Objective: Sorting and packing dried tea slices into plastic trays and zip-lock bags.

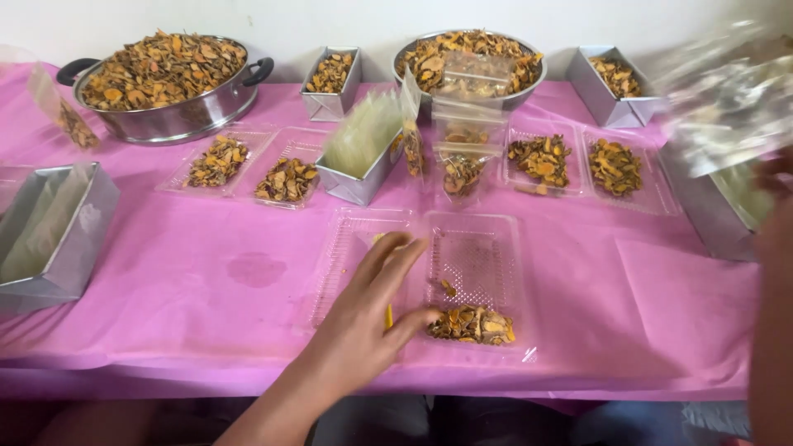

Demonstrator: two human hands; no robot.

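Note:
My left hand [368, 310] reaches over two clear plastic trays [475, 248] near the table's front edge. Its fingers are spread and lie flat on the left tray, and its thumb points at a small pile of dried orange-yellow slices [472, 325] in the right tray's near corner. A thin yellow bit shows just under the palm. At the right edge my right hand [776, 172] is raised and only partly in view. It holds a blurred clear plastic bag [727, 99] above the table.
A pink cloth [206, 272] covers the table. Two big metal bowls [169, 116] of dried slices stand at the back, with square metal tins [330, 78] between them. Filled clear trays [541, 161] and small filled bags [461, 169] lie mid-table. A grey tin [58, 239] sits at the left.

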